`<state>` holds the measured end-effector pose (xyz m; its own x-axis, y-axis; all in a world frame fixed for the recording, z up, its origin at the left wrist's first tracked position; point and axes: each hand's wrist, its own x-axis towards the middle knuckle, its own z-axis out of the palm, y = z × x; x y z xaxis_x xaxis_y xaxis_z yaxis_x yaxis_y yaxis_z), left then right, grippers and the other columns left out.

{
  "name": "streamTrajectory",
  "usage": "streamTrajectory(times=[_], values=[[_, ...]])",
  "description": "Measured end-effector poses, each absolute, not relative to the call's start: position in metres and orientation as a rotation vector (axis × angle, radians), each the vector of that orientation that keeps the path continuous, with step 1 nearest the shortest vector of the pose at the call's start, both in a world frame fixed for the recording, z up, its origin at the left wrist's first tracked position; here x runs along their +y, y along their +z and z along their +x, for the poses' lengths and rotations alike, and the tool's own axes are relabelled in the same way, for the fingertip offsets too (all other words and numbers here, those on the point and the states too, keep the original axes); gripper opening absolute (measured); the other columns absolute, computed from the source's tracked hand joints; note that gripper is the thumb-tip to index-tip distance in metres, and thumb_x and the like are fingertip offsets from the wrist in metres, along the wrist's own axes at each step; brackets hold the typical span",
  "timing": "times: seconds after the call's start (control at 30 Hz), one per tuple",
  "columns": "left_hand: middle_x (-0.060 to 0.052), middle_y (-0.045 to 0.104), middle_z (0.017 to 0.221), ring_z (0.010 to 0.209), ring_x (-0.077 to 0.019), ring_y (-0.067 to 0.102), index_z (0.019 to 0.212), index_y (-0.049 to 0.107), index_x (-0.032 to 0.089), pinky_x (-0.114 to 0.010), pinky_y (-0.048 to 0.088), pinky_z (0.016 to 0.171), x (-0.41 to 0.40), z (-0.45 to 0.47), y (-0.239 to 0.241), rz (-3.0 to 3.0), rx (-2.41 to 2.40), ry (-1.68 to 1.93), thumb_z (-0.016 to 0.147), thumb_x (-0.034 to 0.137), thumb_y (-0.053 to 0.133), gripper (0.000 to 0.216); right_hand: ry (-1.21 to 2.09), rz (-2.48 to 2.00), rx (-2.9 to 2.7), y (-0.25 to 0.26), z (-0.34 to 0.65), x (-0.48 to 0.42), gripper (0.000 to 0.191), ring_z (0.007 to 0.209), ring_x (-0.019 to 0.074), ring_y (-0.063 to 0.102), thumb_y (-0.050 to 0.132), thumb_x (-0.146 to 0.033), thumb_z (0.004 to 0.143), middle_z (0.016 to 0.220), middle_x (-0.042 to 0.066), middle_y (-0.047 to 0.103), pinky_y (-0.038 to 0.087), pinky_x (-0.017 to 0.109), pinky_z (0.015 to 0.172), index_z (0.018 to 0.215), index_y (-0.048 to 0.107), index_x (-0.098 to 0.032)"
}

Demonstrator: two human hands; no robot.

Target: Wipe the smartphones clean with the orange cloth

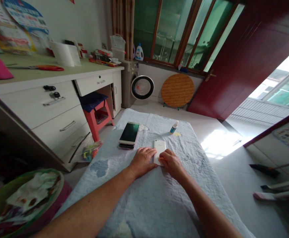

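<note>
A white smartphone (160, 145) lies back side up on the cloth-covered table (139, 205). My left hand (143, 161) holds it by its left edge, with the fingertips at the side and the thumb along the near end. My right hand (172, 162) is closed and rests on the phone's lower right part. Between its fingers a bit of orange (161, 159) shows, maybe a cloth; most of it is hidden. Beyond my left hand lies a dark-screened phone (129, 132) on top of another. A small spray bottle (174, 127) stands upright beyond my right hand.
On the left is a desk (92, 70) with scissors (47, 67) and a paper roll (65, 54). A red stool (98, 114) and a full waste bin (63, 185) stand beside the table. Farther back are an open-doored washing machine (128, 82) and a round wooden board (177, 90).
</note>
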<state>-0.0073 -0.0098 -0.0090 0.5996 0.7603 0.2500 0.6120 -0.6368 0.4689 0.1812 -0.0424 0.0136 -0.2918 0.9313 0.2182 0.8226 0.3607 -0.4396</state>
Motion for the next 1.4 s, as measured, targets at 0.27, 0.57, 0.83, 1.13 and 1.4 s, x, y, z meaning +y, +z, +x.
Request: streamTrajectory(times=[0.27,0.57,0.83,1.13,1.4], values=[[-0.008,0.06,0.125,0.118,-0.0281,0.051,0.124,0.051,0.021,-0.045,0.031,0.105,-0.01,-0.007,-0.007,2.489,1.114,0.634,0.078,0.042,0.07,0.054,0.181,-1.707,-2.114,0.01,0.19,0.025,0.013,0.085,0.0164,0.053,0.053,-0.015,0.086,0.086,0.005,0.059,0.037,0.025,0.078,0.089,0.066,-0.016],[-0.011,0.057,0.126,0.12,-0.0296,0.05,0.128,0.043,0.02,-0.048,0.034,0.104,-0.01,-0.008,-0.008,2.432,1.108,0.655,0.078,0.042,0.069,0.06,0.131,-1.702,-2.106,0.01,0.172,0.05,0.017,0.083,0.0165,0.056,0.051,-0.013,0.085,0.086,0.006,0.063,0.038,0.025,0.079,0.087,0.068,-0.016],[-0.017,0.037,0.142,0.133,-0.034,0.038,0.142,0.017,0.022,-0.052,0.036,0.106,-0.009,-0.006,-0.022,2.368,1.114,0.862,0.07,0.035,0.074,0.093,0.334,-1.416,-2.326,0.015,0.169,0.011,0.015,0.082,0.0156,0.056,0.055,-0.013,0.085,0.085,0.005,0.062,0.041,0.025,0.078,0.085,0.07,-0.017],[-0.02,0.039,0.141,0.13,-0.0348,0.041,0.143,0.015,0.019,-0.051,0.038,0.105,-0.008,-0.005,-0.026,2.407,1.151,0.87,0.076,0.047,0.068,0.09,0.588,-1.293,-2.385,0.03,0.172,-0.04,0.019,0.084,0.0141,0.056,0.056,-0.006,0.082,0.089,0.004,0.062,0.042,0.025,0.08,0.085,0.07,-0.018],[-0.018,0.036,0.145,0.133,-0.0323,0.038,0.144,0.011,0.019,-0.05,0.034,0.108,-0.012,-0.007,-0.02,2.412,1.154,0.768,0.074,0.034,0.071,0.093,0.339,-1.459,-2.405,0.021,0.163,0.013,0.017,0.082,0.0146,0.054,0.055,-0.011,0.084,0.083,0.004,0.061,0.04,0.024,0.077,0.083,0.072,-0.017]])
